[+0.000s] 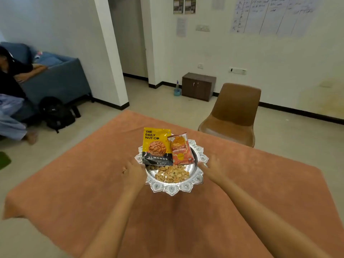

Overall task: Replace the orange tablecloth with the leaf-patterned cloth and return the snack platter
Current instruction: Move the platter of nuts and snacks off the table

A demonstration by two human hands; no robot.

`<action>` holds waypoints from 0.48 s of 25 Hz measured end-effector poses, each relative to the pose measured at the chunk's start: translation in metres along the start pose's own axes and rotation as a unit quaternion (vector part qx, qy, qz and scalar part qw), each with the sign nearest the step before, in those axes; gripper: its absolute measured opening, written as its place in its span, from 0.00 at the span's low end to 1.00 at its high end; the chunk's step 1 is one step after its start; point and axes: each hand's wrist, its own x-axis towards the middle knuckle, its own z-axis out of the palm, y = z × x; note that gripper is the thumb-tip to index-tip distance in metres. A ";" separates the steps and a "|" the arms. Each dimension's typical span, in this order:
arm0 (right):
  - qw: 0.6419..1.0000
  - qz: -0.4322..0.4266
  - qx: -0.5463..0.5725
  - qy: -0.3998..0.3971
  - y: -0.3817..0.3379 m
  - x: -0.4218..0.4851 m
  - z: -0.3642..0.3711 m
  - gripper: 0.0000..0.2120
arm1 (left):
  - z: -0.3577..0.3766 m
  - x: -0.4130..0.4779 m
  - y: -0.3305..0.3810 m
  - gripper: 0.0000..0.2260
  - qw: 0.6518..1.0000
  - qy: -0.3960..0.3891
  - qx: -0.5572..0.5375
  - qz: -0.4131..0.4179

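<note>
The orange tablecloth [78,183] covers the whole table. On its middle sits the silver snack platter [173,189] with a scalloped rim. It holds a yellow almond packet [157,146], a red snack packet [180,149] and a heap of loose nuts [172,174]. My left hand [133,171] grips the platter's left rim, fingers curled over the edge. My right hand [211,167] holds the right rim, thumb on top. The leaf-patterned cloth is not in view.
A brown chair [232,116] stands at the table's far right corner. A small brown cabinet [198,86] and a spray bottle [177,89] stand by the back wall. At left, a person lies on a blue sofa [55,79], with a black bag [55,112] on the floor.
</note>
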 end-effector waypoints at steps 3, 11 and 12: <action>0.999 0.011 0.032 -0.003 -0.004 -0.004 0.010 0.23 | 0.016 0.011 -0.012 0.20 0.995 -0.029 -0.090 0.001; 0.992 0.085 0.084 0.034 -0.017 -0.021 -0.005 0.18 | 0.022 0.004 -0.002 0.17 0.994 -0.054 -0.089 0.044; 0.992 0.077 0.092 0.036 -0.014 -0.024 -0.014 0.19 | 0.021 0.000 0.007 0.17 0.992 -0.058 -0.098 0.055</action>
